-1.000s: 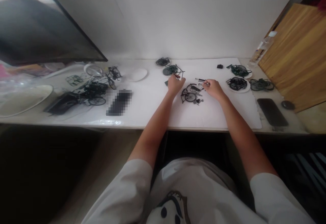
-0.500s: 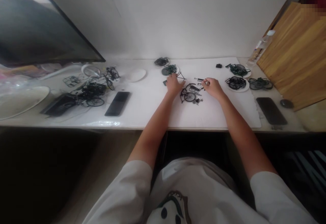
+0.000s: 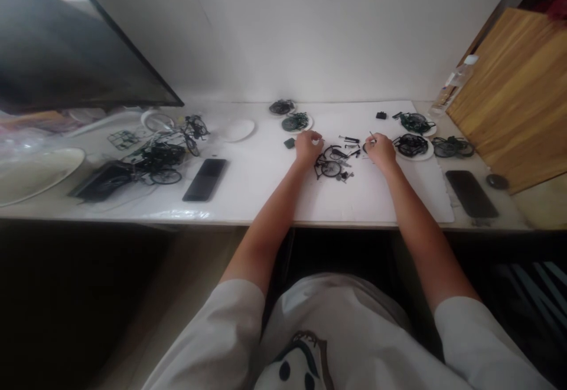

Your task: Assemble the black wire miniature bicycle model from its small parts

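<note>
My left hand [image 3: 308, 148] is closed, thumb and fingertips drawn together; anything within the pinch is too small to make out. Beside it lies a small dark green block [image 3: 289, 143]. To the right, my right hand [image 3: 381, 150] pinches a thin dark part [image 3: 372, 136] whose kind I cannot tell. Between the hands lie loose miniature bicycle parts: a black spoked wheel [image 3: 331, 169], a dark rod-shaped piece [image 3: 352, 139] and several smaller black and grey pieces. Just right of my right hand, a white plate [image 3: 429, 152] bears black bicycle parts.
More plates of parts stand behind, including one with green pieces [image 3: 296, 122]. At left are a bare white plate [image 3: 240, 130], a phone [image 3: 205, 180] and assembled miniature bicycles [image 3: 162, 156]. Another phone [image 3: 471, 193], a bottle [image 3: 455, 85] and a wooden board [image 3: 514, 94] are at right.
My right hand has moved right, away from the loose parts. My left hand has shifted slightly and curled; the black triangular frame by its fingertips no longer shows.
</note>
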Available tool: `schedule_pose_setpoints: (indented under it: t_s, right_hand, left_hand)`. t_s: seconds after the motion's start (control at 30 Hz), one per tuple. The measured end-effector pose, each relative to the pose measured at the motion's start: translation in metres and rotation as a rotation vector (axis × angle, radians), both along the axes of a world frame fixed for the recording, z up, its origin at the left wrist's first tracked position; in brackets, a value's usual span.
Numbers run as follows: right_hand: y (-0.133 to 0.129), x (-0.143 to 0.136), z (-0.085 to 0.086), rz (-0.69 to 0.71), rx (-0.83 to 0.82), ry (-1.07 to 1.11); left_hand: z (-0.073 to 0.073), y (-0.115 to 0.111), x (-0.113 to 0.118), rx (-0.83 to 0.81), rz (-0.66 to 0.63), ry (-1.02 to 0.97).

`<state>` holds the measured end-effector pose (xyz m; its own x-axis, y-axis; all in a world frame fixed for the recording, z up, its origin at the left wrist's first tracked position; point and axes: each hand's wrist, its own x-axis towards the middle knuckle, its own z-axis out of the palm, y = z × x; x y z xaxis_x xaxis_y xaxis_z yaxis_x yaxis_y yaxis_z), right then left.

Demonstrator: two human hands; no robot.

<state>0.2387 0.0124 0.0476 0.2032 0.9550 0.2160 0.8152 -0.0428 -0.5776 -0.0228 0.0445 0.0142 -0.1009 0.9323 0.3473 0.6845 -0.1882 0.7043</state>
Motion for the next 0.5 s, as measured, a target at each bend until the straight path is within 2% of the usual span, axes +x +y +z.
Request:
schedule_pose_setpoints:
  t_s: [0.2,0.33,0.5]
  right_hand:
    - [-0.0031,-0.0005,0.0023,0.107,-0.076,0.016]
    - [-0.0016,-0.0026,-0.0016,0.176,-0.103,-0.01]
    - [0.0016,-0.0023,-0.0068,0.223,-0.072,-0.023]
  left_hand:
    - [-0.0045,0.0012,0.0005,0.038,-0.061,-0.024]
    - [-0.0055,0.001,0.0018,0.079,-0.027,-0.003]
    - [-0.0037,0.0006,0.0044,0.042,-0.046,-0.021]
